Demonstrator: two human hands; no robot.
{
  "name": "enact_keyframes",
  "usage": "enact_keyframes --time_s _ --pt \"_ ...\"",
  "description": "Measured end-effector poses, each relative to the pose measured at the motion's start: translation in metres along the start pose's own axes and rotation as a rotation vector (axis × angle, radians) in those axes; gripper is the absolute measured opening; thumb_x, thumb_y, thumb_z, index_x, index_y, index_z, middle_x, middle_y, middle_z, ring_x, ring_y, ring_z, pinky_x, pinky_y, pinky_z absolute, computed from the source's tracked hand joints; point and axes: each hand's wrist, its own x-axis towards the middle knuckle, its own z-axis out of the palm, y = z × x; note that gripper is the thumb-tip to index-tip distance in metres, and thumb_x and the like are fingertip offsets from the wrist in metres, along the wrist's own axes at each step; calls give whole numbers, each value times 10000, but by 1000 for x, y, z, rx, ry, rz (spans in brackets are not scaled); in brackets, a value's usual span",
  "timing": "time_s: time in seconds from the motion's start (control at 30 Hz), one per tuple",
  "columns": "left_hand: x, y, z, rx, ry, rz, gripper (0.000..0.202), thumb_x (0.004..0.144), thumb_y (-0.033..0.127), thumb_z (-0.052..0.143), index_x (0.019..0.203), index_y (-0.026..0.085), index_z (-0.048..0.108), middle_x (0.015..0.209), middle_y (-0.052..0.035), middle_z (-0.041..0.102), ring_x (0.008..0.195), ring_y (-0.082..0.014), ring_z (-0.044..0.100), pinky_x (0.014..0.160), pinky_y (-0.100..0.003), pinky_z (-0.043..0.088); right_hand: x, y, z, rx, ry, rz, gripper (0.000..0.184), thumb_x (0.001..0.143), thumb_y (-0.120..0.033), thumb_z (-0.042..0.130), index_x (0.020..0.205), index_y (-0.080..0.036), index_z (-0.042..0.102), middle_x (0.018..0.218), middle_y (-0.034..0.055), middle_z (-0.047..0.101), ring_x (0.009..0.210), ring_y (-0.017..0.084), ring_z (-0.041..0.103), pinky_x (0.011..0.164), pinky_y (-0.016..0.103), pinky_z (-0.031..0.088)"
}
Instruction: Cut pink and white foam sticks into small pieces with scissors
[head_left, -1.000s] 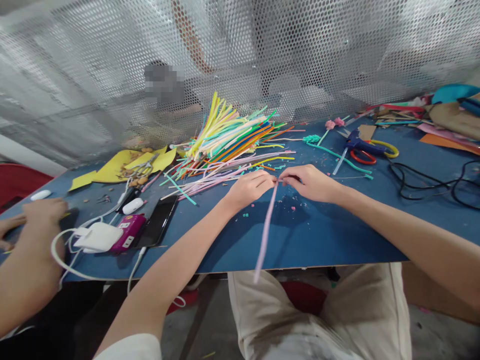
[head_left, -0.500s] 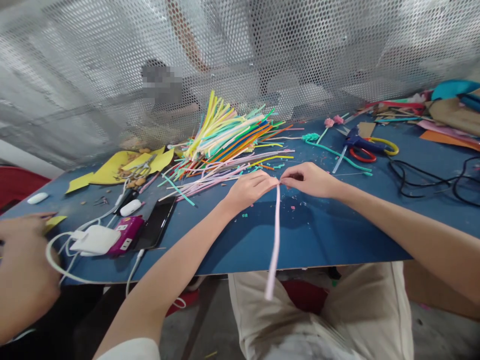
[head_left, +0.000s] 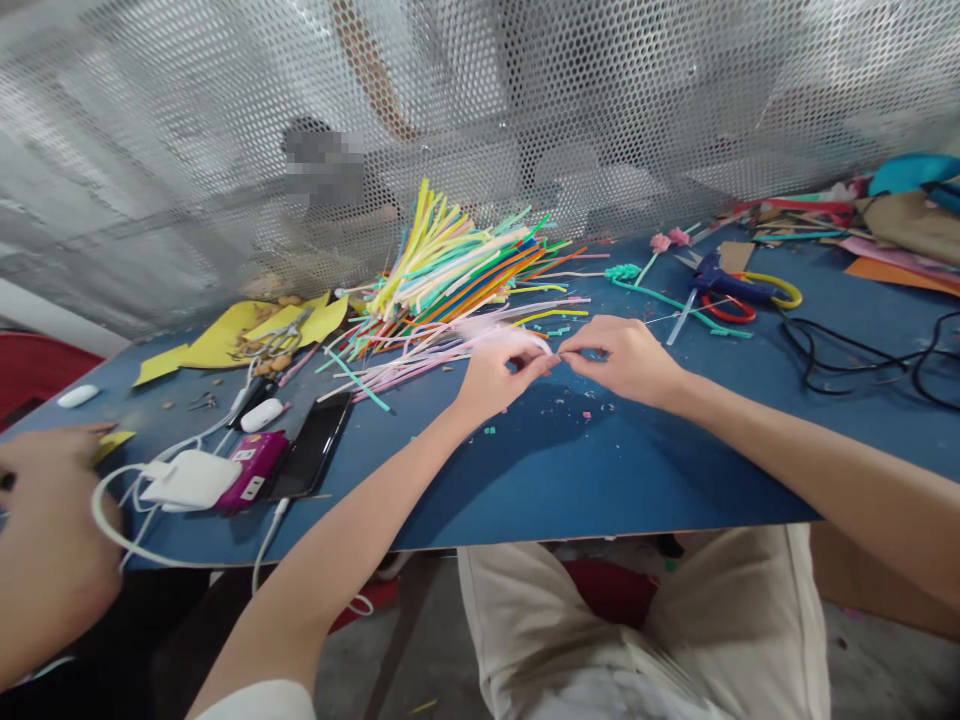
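Pipe cleaner [head_left: 539, 342], pale pink, held at frame centre above the blue table [head_left: 562, 480]; free length blurred, arcing back over the left hand [head_left: 489, 378]. Left thumb and forefinger closed at the tips on one end, a small gap behind them; right hand [head_left: 628, 360] pinched likewise, tips just beside, apparently on the same end, exact contact too small to tell. Judged part-worked: end in hand, remainder seemingly unshaped, blur allowing. Upper right, a pink-topped piece [head_left: 660, 243] and a teal piece [head_left: 622, 272] with bunched head look further along, perhaps finished. Upper centre, a big pile of straight stems [head_left: 469, 272] seems unworked.
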Motion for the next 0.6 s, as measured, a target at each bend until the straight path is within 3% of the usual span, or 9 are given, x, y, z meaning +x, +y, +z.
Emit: enact_keyframes --time_s 0.23,0.33,0.43,0.53,0.6 --pt "2 0 -2 -502 -150 -388 426 859 559 685 724 155 708 579 -18 669 488 -95 568 497 -221 456 -5 -4 1 -134 28 -176 237 951 -263 552 1006 -274 783 958 31 781 817 197 657 839 394 501" --pt "2 1 -1 -504 -165 -418 455 877 577 652 707 156 686 538 -7 629 442 -85 525 448 -217 411 -6 -7 2 -139 77 -209 233 952 -247 555 1004 -268 782 951 27 784 805 194 655 821 383 505" --pt "0 4 -3 -278 61 -245 446 931 572 584 782 165 693 593 -8 658 467 -81 520 464 -220 413 -5 -10 1 -95 113 -156 223 937 -239 570 960 -278 788 926 16 784 792 192 659 820 385 514" --pt "-3 2 -10 71 342 58 336 958 493 579 904 186 707 779 -31 733 585 -97 591 564 -244 476 -3 -12 0 -54 137 -77 219 930 -251 577 924 -286 793 915 11 784 806 198 670 833 395 523" --pt "-4 -4 -16 273 406 299 247 953 432 604 932 213 717 892 -40 755 717 -128 658 690 -290 527 -2 -13 -1 -40 157 -33 219 932 -267 579 912 -285 796 909 14 784 823 206 674 838 404 528"
